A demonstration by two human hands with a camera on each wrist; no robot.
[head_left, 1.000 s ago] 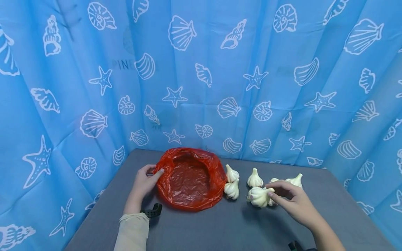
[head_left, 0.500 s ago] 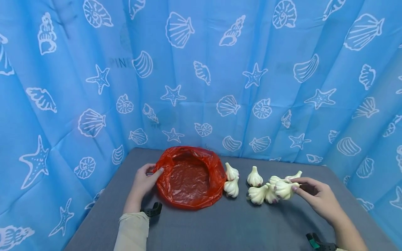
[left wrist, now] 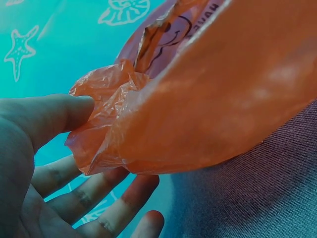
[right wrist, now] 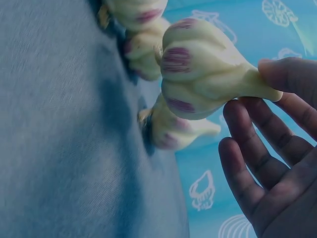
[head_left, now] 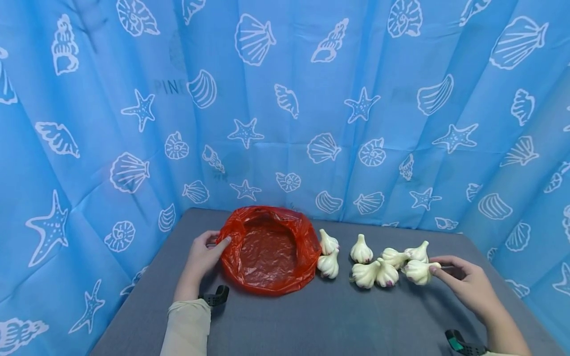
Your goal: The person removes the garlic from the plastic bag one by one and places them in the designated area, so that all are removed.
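A red plastic bag [head_left: 271, 289] lies with its mouth spread wide on the grey table. At its left rim my left hand [head_left: 206, 257] pinches the crumpled edge between thumb and fingers; the left wrist view shows the gathered film [left wrist: 114, 104]. Over on the right, my right hand [head_left: 467, 284] pinches a garlic bulb [head_left: 417, 273] by its stem. In the right wrist view that bulb [right wrist: 198, 69] is held sideways, its purple-streaked base pointing away from the palm. Another garlic bulb [head_left: 417, 252] sits right behind it.
Several more garlic bulbs [head_left: 365, 275] stand in a loose cluster left of the right hand. Two bulbs [head_left: 328, 265] rest against the bag's right side. A blue shell-patterned curtain [head_left: 285, 123] encloses the back and sides of the grey table [head_left: 311, 326].
My right hand has moved rightward with a garlic bulb, from the front of the cluster to its right end. The left hand stays on the bag's rim.
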